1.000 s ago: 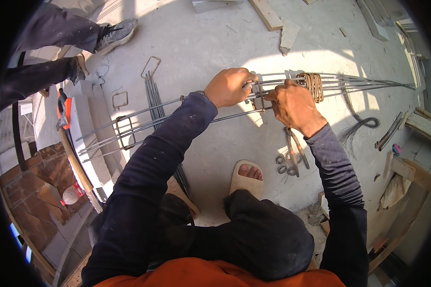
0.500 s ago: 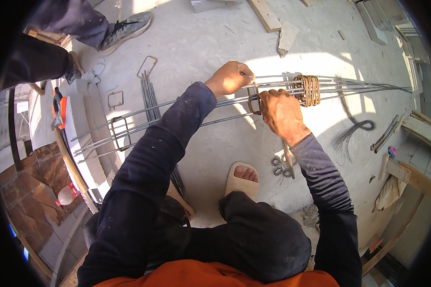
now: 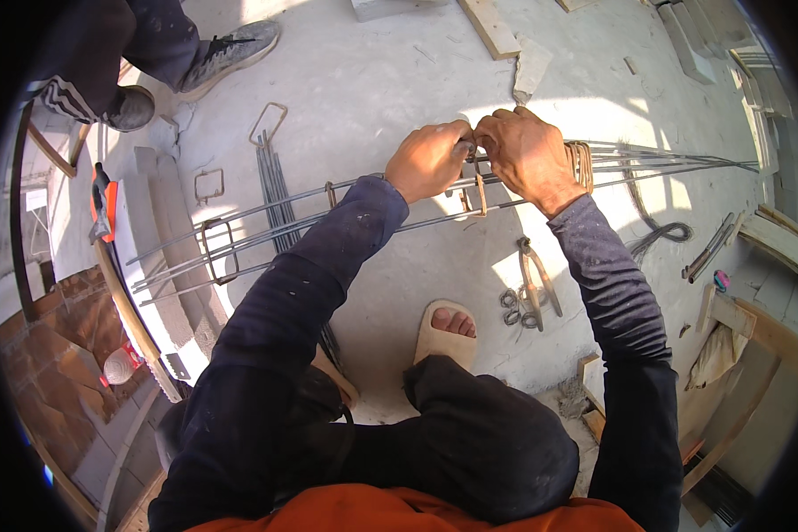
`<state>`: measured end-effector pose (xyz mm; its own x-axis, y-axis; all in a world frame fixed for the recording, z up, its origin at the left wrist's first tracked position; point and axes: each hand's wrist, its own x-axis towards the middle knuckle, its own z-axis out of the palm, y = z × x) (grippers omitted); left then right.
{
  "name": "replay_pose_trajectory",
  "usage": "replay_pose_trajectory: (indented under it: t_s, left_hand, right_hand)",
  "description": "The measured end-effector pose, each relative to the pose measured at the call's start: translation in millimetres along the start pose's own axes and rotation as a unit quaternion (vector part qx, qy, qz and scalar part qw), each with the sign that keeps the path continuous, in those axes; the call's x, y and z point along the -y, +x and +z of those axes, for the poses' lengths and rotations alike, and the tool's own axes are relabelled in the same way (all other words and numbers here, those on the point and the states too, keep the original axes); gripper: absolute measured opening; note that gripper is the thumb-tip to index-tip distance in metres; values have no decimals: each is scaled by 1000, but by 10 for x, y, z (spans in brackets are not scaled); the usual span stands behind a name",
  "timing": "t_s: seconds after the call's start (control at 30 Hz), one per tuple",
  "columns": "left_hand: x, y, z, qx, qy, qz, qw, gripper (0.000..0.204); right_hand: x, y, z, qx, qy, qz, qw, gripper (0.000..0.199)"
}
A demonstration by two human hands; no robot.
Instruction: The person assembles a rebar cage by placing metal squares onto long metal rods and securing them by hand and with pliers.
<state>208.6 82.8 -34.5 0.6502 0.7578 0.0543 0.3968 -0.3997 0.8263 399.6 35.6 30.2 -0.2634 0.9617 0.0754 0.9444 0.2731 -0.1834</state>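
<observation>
Hands are clenched together on a stirrup around the rebars, apparently steadying it; pliers lie below the grip.

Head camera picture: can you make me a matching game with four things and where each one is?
Things:
1. pliers
2. handsaw
3. sandal
4. grey shoe

Places:
A. top left, on another person's foot
B. on the floor right of the sandal
C. far left, beside the bricks
D. on the person's own foot, below the bars

Pairs: 1-B, 2-C, 3-D, 4-A
</observation>
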Motion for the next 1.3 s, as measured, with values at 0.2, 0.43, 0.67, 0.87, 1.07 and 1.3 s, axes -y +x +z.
replay_pose_trajectory:
  t_s: [0.2,0.43,0.67,0.87,1.07,1.3]
  left_hand:
    - [-79,-98,14,-22,7,2,1000,13]
    - [-14,1,-72,86,-82,-55,991,19]
    - [161,131,-53,116,-150,-54,980,18]
    - [94,182,-91,162,-155,-146,963,19]
    - [58,228,-136,156,-134,-147,968,23]
    - [139,204,-46,134,-97,-101,981,27]
  right_hand:
    - [-424,288,120,198,215,171,941,18]
    - [-630,498,456,374,230,187,879,29]
    - [-339,-418,116,28,188,379,906,53]
    - [-41,-801,567,-67,67,320,943,60]
    - [21,-781,753,-67,22,337,939,51]
    - [-22,-624,612,54,92,344,933,47]
